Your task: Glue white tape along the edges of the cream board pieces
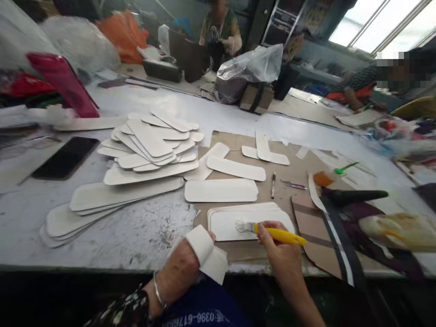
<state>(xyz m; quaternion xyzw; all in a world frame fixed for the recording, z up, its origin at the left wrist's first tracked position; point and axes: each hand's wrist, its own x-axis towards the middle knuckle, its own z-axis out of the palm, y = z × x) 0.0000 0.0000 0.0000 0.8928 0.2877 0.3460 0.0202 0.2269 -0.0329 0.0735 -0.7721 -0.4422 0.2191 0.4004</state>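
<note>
Far left of the fingers lie a black phone [66, 157] and a heap of white rounded strips [150, 145]. The left hand [182, 268] sits at the table edge, its fingers curled around a bent white card piece [207, 256]. Just right of it, the right hand [281, 256] grips a yellow-handled brush [272, 233], whose bristles touch the top card of a stack [235, 222] beyond the fingertips.

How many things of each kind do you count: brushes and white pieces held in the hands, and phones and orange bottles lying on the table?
Brush, in the right hand: 1
White piece, in the left hand: 1
Phone: 1
Orange bottle: 1
Total: 4
</note>
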